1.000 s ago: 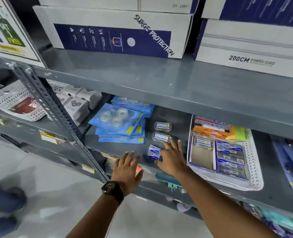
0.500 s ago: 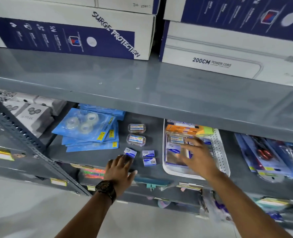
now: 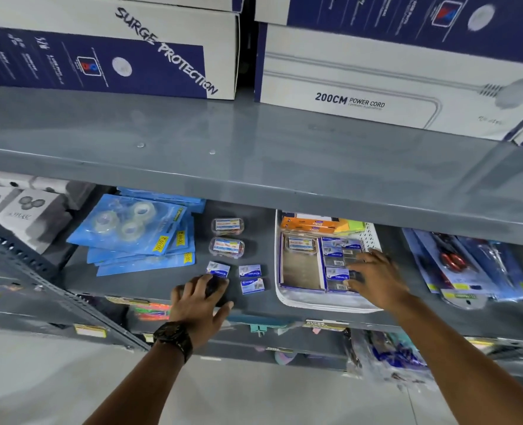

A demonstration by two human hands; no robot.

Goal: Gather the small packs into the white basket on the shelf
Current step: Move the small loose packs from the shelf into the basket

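Three small blue-and-white packs lie loose on the grey shelf: one (image 3: 218, 269) at the left, two (image 3: 250, 270) (image 3: 252, 285) beside it. My left hand (image 3: 202, 302) rests on the shelf's front edge, its curled fingertips right at the left pack and holding nothing. To the right stands the white basket (image 3: 315, 304), with several blue packs (image 3: 341, 253) inside. My right hand (image 3: 376, 277) lies over those packs, its fingers spread and nothing gripped.
Two clear oval boxes (image 3: 227, 226) (image 3: 226, 247) sit behind the loose packs. Blue tape blister packs (image 3: 137, 228) lie to the left, scissors packs (image 3: 450, 262) to the right. The upper shelf (image 3: 254, 154) overhangs with large cartons (image 3: 361, 75). A slotted post (image 3: 54, 286) slants at the left.
My right hand moved from the loose packs rightward over the basket. My left hand came forward onto the shelf edge by the left pack. The view shifted right.
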